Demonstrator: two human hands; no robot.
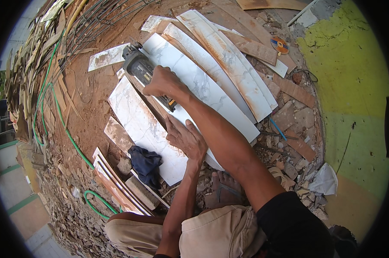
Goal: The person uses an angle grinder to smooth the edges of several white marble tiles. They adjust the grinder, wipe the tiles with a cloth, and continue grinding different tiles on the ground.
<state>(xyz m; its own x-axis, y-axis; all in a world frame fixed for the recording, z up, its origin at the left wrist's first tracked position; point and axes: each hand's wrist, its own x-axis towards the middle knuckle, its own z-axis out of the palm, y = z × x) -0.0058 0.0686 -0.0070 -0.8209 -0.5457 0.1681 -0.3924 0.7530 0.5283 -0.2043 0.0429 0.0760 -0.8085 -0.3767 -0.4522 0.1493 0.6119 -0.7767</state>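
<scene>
My right hand (166, 81) is wrapped round the body of a dark angle grinder (139, 66) with yellow accents. The tool's head lies at the left edge of a long white marble-patterned tile (211, 92); its disc is hard to make out. Lower down, my left hand (188, 139) rests beside that same edge, with its fingers stretched out and holding nothing. Left of it lies another marble-patterned tile (136, 116), smeared with brown dirt. A dark blue cloth (145, 165) is crumpled on that tile's lower end.
Dirty tile strips (229, 51) are stacked at the right, near an orange disc (280, 45). A green hose (74, 144) runs along the left, by piled wood scraps (20, 86). Rubble (74, 210) covers the ground below. A yellow-green wall (349, 86) bounds the right side.
</scene>
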